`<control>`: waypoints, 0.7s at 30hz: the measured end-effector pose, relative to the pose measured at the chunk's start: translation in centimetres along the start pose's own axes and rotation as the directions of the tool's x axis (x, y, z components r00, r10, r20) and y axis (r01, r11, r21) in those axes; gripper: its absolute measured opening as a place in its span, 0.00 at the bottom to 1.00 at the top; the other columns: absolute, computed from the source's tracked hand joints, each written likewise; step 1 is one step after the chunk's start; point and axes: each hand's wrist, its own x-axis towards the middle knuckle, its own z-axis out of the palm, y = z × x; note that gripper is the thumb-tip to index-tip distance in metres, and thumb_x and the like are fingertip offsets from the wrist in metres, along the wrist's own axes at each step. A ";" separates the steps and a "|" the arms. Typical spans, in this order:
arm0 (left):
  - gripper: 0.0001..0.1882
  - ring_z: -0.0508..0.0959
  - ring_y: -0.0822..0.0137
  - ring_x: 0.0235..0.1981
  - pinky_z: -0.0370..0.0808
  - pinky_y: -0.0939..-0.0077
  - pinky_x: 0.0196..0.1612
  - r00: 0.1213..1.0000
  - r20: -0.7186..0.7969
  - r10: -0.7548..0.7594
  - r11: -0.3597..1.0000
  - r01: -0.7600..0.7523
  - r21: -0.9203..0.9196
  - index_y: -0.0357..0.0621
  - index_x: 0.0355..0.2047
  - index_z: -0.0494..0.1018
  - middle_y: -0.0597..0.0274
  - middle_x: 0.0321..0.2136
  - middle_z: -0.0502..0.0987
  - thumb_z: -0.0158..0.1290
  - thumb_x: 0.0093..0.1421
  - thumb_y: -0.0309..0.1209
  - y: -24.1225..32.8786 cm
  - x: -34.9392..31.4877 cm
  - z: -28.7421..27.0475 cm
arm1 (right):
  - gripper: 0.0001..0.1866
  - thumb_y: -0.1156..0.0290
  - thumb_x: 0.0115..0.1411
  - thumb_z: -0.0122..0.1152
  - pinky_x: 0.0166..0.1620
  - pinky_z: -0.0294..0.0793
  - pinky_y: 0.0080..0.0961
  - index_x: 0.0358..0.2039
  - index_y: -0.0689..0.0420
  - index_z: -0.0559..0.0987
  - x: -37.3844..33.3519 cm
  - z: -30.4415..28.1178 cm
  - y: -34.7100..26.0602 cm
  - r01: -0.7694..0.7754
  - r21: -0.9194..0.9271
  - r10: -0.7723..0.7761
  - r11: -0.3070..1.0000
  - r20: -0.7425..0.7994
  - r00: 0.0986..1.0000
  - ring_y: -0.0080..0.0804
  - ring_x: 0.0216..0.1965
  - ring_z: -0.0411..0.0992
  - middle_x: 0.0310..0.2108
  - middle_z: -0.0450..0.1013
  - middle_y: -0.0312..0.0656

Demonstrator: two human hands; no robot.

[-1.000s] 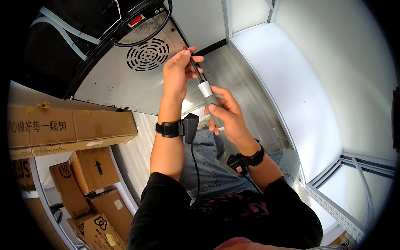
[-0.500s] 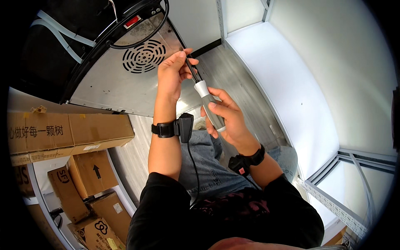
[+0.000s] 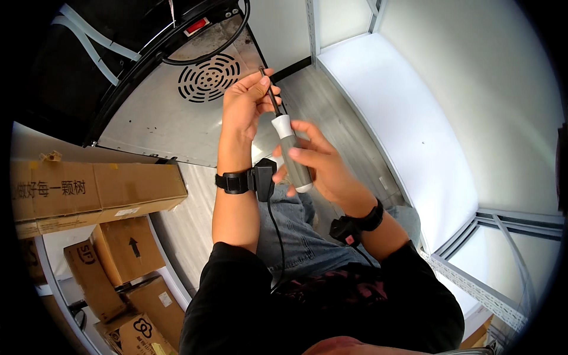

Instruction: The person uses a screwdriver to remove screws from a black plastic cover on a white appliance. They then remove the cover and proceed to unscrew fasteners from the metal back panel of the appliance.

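Observation:
A screwdriver (image 3: 291, 155) with a grey handle, white ends and a long dark shaft is held at a slant, its tip up toward the metal panel (image 3: 160, 121). Near the tip, the thumb and fingers of my left hand (image 3: 244, 105) pinch the shaft. My right hand (image 3: 328, 168) is around the handle, thumb on its right side and fingers behind it, slightly blurred. The panel belongs to a black appliance (image 3: 71, 65) and has round vent slots (image 3: 209, 78). Whether the tip touches anything cannot be made out.
A red rocker switch (image 3: 197, 26) and a black cable (image 3: 204, 61) are above the vent. Long cardboard cartons (image 3: 136, 188) lie at the left, over shelved boxes (image 3: 127, 248). A white shelf (image 3: 408, 136) on a metal frame runs along the right, beside the grey floor.
The screwdriver's handle end has swung a little left and down. My right hand's fingers have loosened and spread around it. My left hand still pinches the shaft.

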 end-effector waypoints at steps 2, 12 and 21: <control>0.12 0.79 0.70 0.20 0.76 0.83 0.21 1.000 0.011 -0.005 1.000 0.005 0.009 0.34 0.42 0.73 0.56 0.24 0.78 0.51 0.60 0.27 0.1 0.0 0.0 | 0.32 0.75 0.59 0.49 0.27 0.79 0.32 0.61 0.60 0.49 -0.3 -0.9 -0.3 -0.082 0.148 0.068 0.986 0.101 0.993 0.37 0.33 0.74 0.44 0.66 0.50; 0.13 0.77 0.73 0.20 0.74 0.84 0.21 0.997 -0.045 -0.060 0.990 0.066 0.128 0.36 0.42 0.74 0.60 0.25 0.78 0.54 0.59 0.31 0.9 -0.3 0.1 | 0.37 0.71 0.52 0.61 0.26 0.78 0.23 0.59 0.62 0.54 0.0 -0.8 0.5 -0.024 -0.486 -0.011 0.874 -0.070 0.998 0.29 0.35 0.72 0.41 0.66 0.45; 0.10 0.77 0.73 0.20 0.74 0.84 0.20 0.998 -0.058 -0.004 0.987 0.013 0.158 0.34 0.39 0.74 0.59 0.23 0.78 0.53 0.59 0.27 0.7 -0.2 0.0 | 0.33 0.73 0.53 0.58 0.31 0.77 0.26 0.59 0.60 0.57 0.7 -1.8 1.5 -0.157 -0.181 0.167 0.971 0.038 0.985 0.29 0.34 0.73 0.41 0.69 0.45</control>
